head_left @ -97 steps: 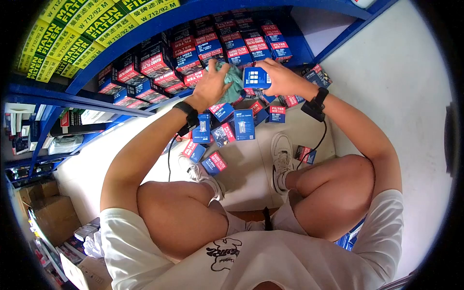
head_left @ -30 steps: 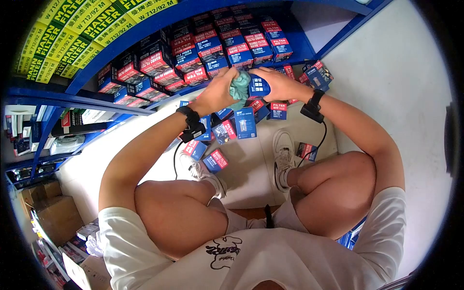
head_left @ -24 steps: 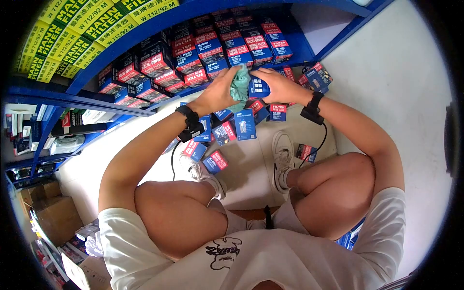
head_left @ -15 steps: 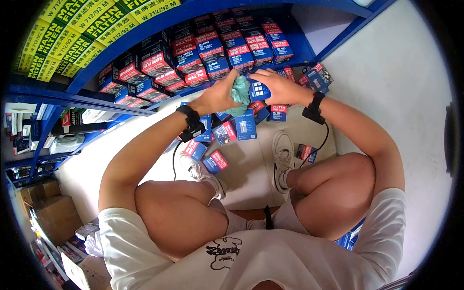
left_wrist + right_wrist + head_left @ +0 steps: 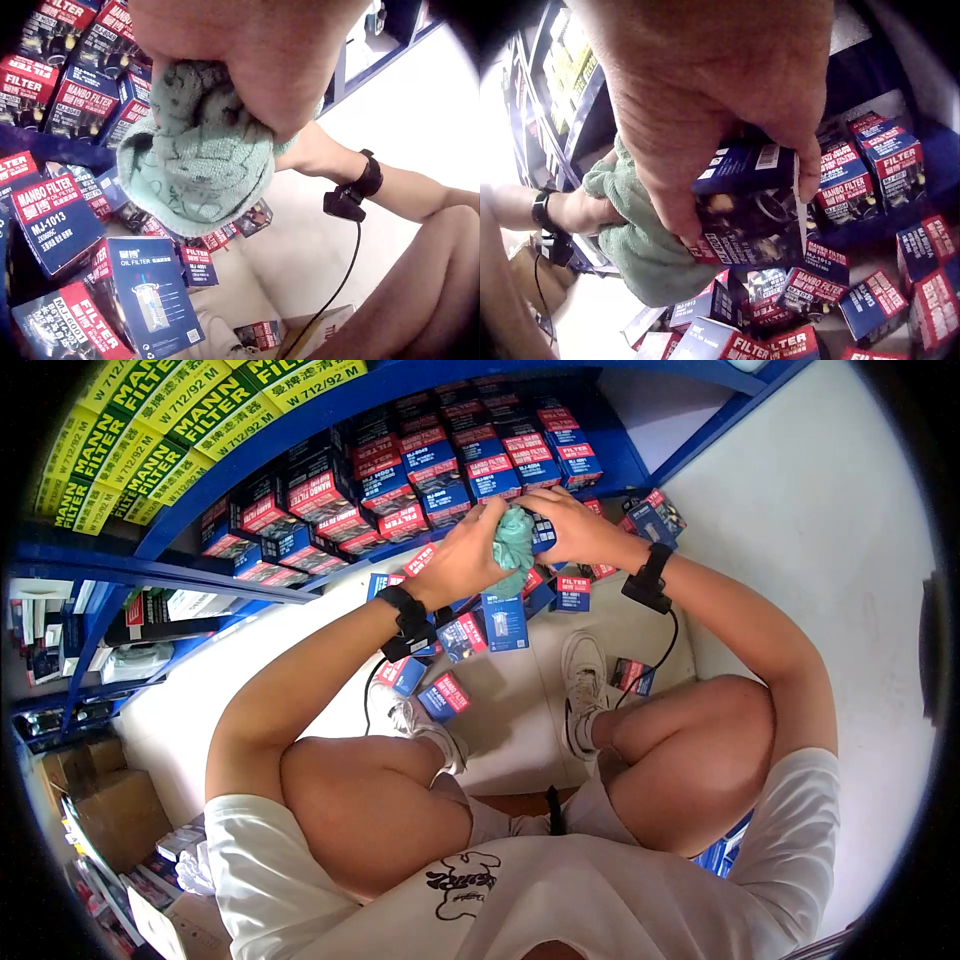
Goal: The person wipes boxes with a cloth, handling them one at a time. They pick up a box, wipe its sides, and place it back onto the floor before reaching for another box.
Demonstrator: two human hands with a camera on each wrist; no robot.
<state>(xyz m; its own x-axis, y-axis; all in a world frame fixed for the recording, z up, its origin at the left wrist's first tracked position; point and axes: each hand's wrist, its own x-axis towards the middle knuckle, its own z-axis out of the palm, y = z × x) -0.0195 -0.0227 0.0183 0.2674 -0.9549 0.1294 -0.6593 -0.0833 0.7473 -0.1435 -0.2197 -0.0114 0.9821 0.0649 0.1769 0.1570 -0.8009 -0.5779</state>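
Note:
My left hand [image 5: 465, 563] grips a crumpled light green cloth [image 5: 513, 550]. In the left wrist view the cloth [image 5: 199, 161] bunches under the fingers, its hemmed edge hanging down. A blue and red oil filter box [image 5: 750, 217] is in my right hand [image 5: 580, 532], thumb and fingers on opposite sides of it. The cloth lies against one side of this box and hides most of it in the head view. Both hands are raised in front of the lower shelf, above loose filter boxes on the floor.
Rows of matching filter boxes [image 5: 400, 470] fill the blue shelf [image 5: 640, 455] ahead. Yellow-green boxes [image 5: 185, 420] stand at upper left. A loose blue box [image 5: 505, 622] and several others lie between the shoes [image 5: 585, 685]. Cardboard boxes [image 5: 115, 810] stand at left; a cable [image 5: 660, 660] hangs from the right wrist.
The left hand and cloth have moved right across the box, which now shows less of itself. Earlier the box's top faced up fully; it has since been tilted. The right hand stays around it.

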